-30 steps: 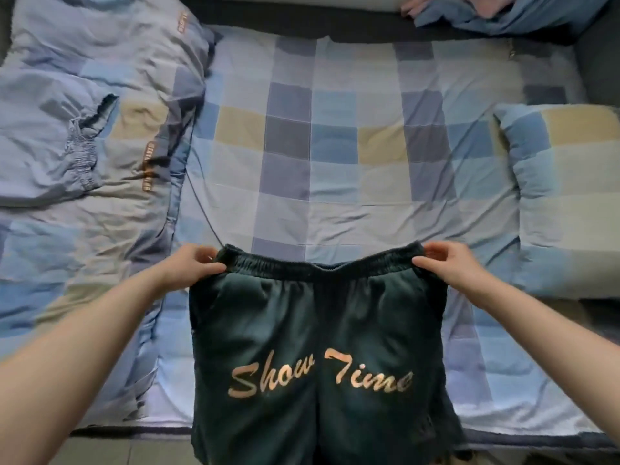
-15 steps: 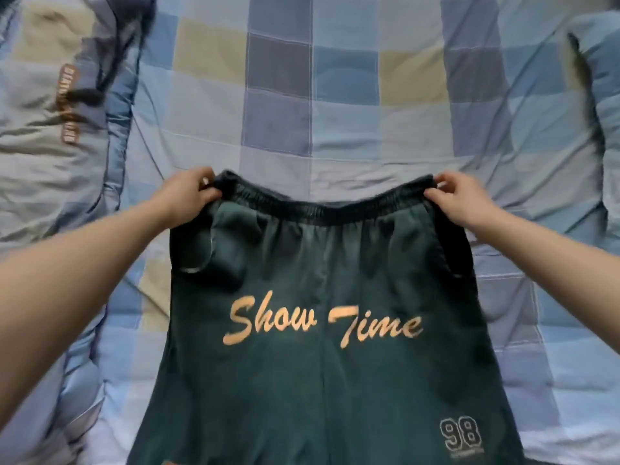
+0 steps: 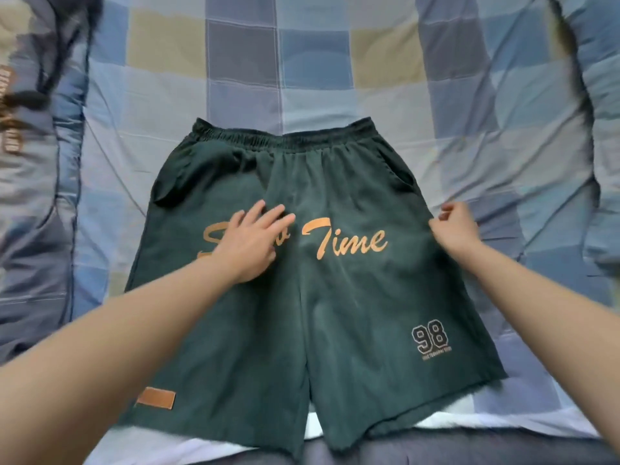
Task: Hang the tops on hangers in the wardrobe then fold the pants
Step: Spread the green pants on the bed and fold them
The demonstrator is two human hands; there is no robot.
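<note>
Dark green shorts with orange "Show Time" lettering and a "98" print lie spread flat on the checked bed sheet, waistband away from me. My left hand lies flat on the front of the shorts with straight fingers, covering part of the lettering. At the shorts' right side seam my right hand has its fingers curled and pinches the fabric edge. An orange patch sits on the left leg hem.
A bunched blue-grey quilt lies along the left side of the bed. A pillow or more bedding rises on the right. The bed's front edge runs just below the shorts' hems.
Both hands have let go of the waistband. The shorts now lie flat on the bed; my left hand moved onto the front, my right to the side seam.
</note>
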